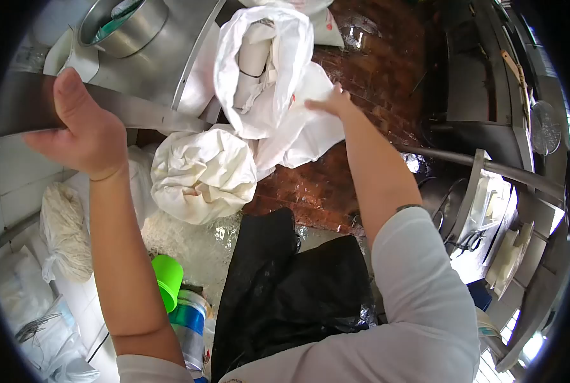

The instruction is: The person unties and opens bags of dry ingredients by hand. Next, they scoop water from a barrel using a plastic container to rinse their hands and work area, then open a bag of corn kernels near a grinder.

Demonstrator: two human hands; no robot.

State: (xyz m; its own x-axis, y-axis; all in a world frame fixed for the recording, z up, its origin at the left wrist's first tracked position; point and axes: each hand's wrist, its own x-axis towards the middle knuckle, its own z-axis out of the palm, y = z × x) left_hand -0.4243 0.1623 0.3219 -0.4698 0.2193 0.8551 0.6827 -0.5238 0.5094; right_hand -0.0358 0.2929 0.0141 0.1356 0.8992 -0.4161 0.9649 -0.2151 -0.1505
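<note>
My left hand [84, 131] is raised at the left by the edge of a metal counter [132, 110], its thumb and fingers apart and nothing in it. At the upper middle, my right hand [331, 103] is beside an open white sack [263, 70], fingers spread against or just over its side; whether it touches the sack is unclear. Inside the sack's mouth lie pale, cylinder-like items. A second white cloth sack [203, 173], crumpled at the top, stands between my arms, below the counter edge.
A metal pot [124, 29] sits on the counter. Bright green cup [167, 281] and a can [189, 325] stand low left, near bagged goods [68, 233]. The brown tiled floor [317, 191] looks wet. Racks and a strainer [545, 127] line the right.
</note>
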